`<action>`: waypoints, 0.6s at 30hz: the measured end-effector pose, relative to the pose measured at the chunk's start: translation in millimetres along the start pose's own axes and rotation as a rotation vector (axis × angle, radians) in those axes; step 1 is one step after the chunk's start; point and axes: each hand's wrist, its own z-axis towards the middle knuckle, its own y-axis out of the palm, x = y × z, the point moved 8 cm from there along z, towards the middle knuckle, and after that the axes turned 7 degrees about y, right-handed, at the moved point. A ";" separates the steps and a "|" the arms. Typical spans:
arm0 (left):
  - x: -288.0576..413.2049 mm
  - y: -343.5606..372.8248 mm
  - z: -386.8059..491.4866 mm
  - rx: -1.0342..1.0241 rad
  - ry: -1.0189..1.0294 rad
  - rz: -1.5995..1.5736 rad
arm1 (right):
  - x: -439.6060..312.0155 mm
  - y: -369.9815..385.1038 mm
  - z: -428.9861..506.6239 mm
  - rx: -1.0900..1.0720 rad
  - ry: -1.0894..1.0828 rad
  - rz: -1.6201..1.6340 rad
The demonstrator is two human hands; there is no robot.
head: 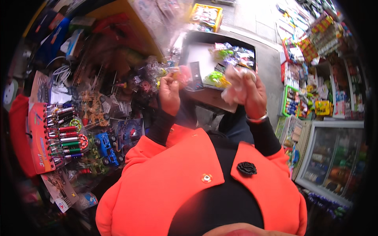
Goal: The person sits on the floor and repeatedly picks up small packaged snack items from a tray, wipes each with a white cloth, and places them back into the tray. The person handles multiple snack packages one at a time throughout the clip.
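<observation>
My left hand pinches a small pink and orange item, apparently in clear plastic; blur hides its exact kind. In my right hand is a crumpled pale pink tissue or cloth, gripped between thumb and fingers. Beyond both hands stands an open box with a dark rim and a whitish bottom. Small plastic-wrapped items are heaped in its right part, and a bright green and yellow one lies near the front. A dark flat packet rests at its left front.
Clear-bagged goods hang left of my left hand. Farther left are a card of small metallic penlights, a blue toy truck and a tan toy vehicle. On the right are a glass-doored cabinet and a green-rimmed tray. A yellow crate stands beyond.
</observation>
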 end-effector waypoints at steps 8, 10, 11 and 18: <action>-7.2 80.1 -72.7 -0.372 -0.168 0.042 | 43.4 -18.8 10.1 0.209 -0.187 -0.724; -9.7 85.9 -83.4 -0.425 -0.269 -0.083 | 59.5 -33.8 7.6 0.263 -0.076 -0.644; -9.8 89.0 -86.2 -0.458 -0.328 -0.182 | 58.6 -37.3 3.2 0.295 -0.102 -0.654; -6.4 92.7 -67.7 -0.658 -0.646 -0.296 | 43.4 -23.5 -14.6 0.054 -0.132 -0.902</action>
